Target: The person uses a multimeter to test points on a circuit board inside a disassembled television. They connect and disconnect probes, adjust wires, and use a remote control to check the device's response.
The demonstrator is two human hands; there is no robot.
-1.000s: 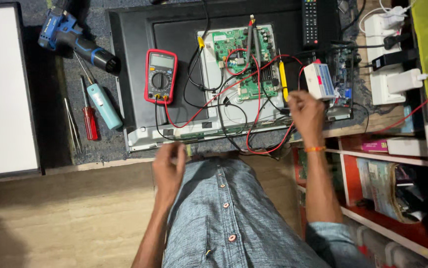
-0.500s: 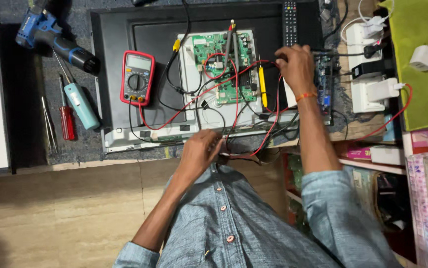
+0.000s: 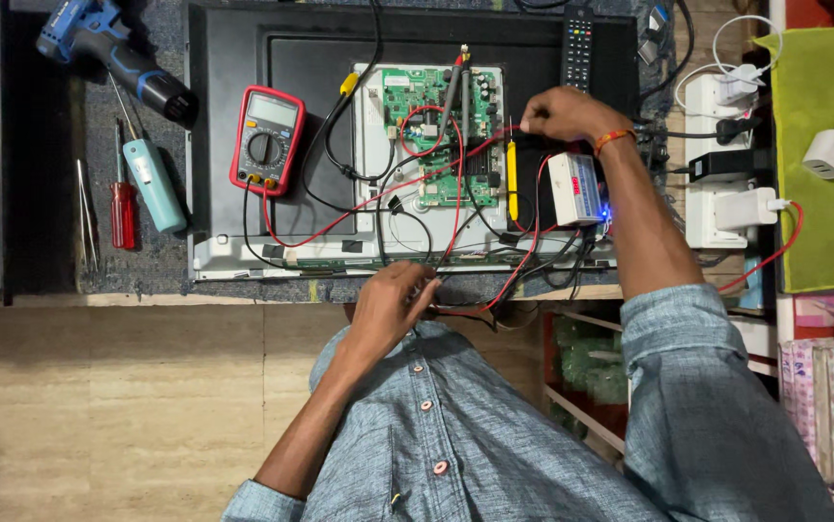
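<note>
An opened flat screen [image 3: 233,145] lies back-up on the bench, with a green circuit board [image 3: 436,126] at its middle. My left hand [image 3: 393,302] is at the screen's near edge, fingers curled on the red and black wires [image 3: 455,290] there. My right hand [image 3: 564,114] reaches to the board's right edge. Its fingertips are pinched together just above a yellow-handled tester [image 3: 512,182], and what they pinch is hidden. A white box module [image 3: 574,188] with a blue light lies under that wrist. A red multimeter [image 3: 267,140] rests on the screen's left part, its leads running to the board.
A blue drill [image 3: 117,58], teal screwdriver [image 3: 151,179], red screwdriver [image 3: 123,208] and tweezers [image 3: 86,213] lie at the left. A black remote [image 3: 579,43] sits at the top. White power strips [image 3: 716,164] and a green cloth [image 3: 823,145] are on the right, above shelves.
My left hand rose from my lap to the wires at the screen's near edge. My right hand moved from the white box up to the board's right edge. The view shifted.
</note>
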